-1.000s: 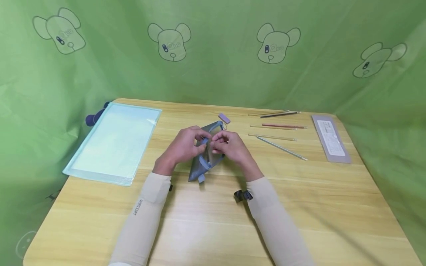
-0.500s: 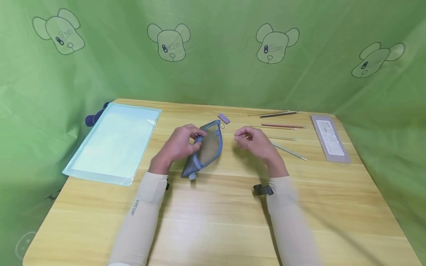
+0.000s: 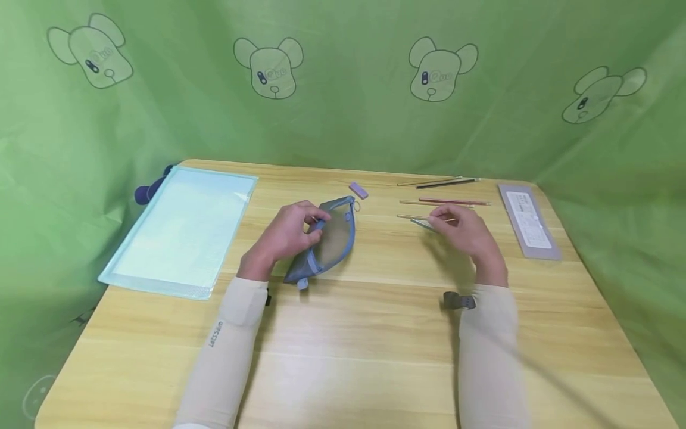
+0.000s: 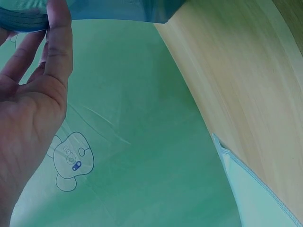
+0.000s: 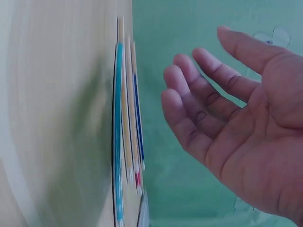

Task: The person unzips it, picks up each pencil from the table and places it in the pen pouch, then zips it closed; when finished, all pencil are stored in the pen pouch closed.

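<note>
My left hand (image 3: 286, 233) pinches the near-left rim of a blue zip pencil pouch (image 3: 333, 239), whose mouth gapes toward the right. In the left wrist view the thumb and fingers grip the zip edge of the pouch (image 4: 113, 9). Over at the pencils, my right hand (image 3: 465, 231) hovers, fingers loosely bent and apart, nothing in them. It overlaps a plain wooden pencil (image 3: 409, 217) and a light blue pencil (image 3: 422, 224) in the head view. The right wrist view shows the light blue pencil (image 5: 119, 127) lying on the table beside that open hand (image 5: 251, 123).
A purple eraser (image 3: 358, 190) lies behind the pouch. Farther back right are a black pencil (image 3: 447, 183), a red pencil (image 3: 458, 202) and other wooden ones. A lilac flat pack (image 3: 529, 220) lies far right, a pale blue zip folder (image 3: 182, 232) at left.
My right hand has left the pouch and moved right to above the pencils. The left hand keeps its grip; the pouch has shifted slightly left and its mouth shows wider.
</note>
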Available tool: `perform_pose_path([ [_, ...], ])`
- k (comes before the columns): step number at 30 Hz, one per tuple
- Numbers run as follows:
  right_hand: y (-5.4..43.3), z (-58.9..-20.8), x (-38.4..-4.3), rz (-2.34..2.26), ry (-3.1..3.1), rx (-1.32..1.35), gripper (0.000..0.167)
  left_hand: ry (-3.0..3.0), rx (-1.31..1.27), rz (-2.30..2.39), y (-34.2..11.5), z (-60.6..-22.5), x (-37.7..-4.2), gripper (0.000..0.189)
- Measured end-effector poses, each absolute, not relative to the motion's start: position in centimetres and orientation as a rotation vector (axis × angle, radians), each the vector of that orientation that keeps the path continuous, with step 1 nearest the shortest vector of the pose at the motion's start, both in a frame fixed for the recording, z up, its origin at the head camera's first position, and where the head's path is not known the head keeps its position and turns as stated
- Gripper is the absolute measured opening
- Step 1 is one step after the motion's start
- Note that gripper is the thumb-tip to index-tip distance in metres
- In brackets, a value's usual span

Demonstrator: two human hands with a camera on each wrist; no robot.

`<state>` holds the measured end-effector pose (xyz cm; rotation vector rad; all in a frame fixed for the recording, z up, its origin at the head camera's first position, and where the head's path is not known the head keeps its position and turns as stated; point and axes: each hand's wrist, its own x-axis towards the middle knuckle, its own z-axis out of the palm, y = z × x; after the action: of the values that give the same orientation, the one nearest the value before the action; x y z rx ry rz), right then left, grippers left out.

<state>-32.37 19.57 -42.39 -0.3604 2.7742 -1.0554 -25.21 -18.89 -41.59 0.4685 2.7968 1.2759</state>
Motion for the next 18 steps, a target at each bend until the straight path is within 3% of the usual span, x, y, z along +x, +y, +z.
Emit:
perform_pose_path([
  [8, 22.5, -43.3, -32.8, -0.885, 2.826, -0.175, 0.046, 2.811, 0.477, 1.255, -19.1, -41.6, -25.3, 0.033],
  [18, 23.1, -43.9, -33.1, -0.871, 2.799, -0.159, 0.049, 2.803, 0.461, 1.255, -19.1, -41.6, -25.1, 0.033],
])
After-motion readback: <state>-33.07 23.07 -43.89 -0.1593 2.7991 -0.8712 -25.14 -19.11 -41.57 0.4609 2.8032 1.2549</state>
